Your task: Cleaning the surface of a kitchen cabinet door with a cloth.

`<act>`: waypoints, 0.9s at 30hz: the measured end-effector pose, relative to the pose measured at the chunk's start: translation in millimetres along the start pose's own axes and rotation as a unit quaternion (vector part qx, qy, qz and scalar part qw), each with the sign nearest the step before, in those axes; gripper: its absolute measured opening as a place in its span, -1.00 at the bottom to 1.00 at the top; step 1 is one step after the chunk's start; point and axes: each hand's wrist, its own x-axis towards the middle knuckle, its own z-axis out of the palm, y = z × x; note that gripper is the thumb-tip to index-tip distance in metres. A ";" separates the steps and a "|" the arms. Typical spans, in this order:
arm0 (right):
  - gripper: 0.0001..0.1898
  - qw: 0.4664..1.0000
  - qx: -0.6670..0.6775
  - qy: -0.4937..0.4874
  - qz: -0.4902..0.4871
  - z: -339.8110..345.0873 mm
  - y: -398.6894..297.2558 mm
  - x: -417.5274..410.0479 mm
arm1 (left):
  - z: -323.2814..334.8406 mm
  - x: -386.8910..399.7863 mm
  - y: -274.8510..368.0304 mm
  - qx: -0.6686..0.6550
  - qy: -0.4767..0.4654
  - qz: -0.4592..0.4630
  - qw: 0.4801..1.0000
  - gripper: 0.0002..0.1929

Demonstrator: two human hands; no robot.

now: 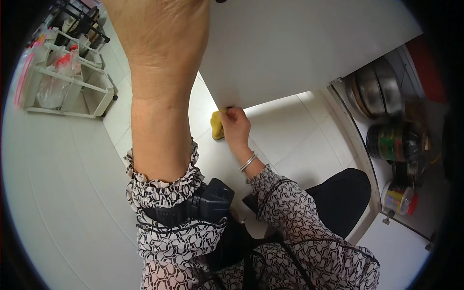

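Note:
A grey-white cabinet door (290, 47) swings out over the floor. Near its free lower corner, my right hand (238, 127) pinches a yellow cloth (217, 127), which hangs to the left of the fingers; the thumb side meets the door's edge. My left hand (163, 29) is raised close to the camera at the top, beside the door. Its fingers lie beyond the picture's edge, so what they touch is hidden.
Inside the cabinet at right are metal bowls (378, 88), a dark jar (393, 142) and a white tub with a red lid (398, 197). Another door (395, 241) stands open at lower right. A wheeled white rack (88, 108) holding plastic bags stands on the tiled floor (308, 141).

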 end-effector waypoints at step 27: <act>-0.79 0.975 0.202 0.002 -0.096 -15.9 -95.9 -6.1 | 5.2 -8.3 5.3 0.149 0.054 -0.009 0.987 -0.49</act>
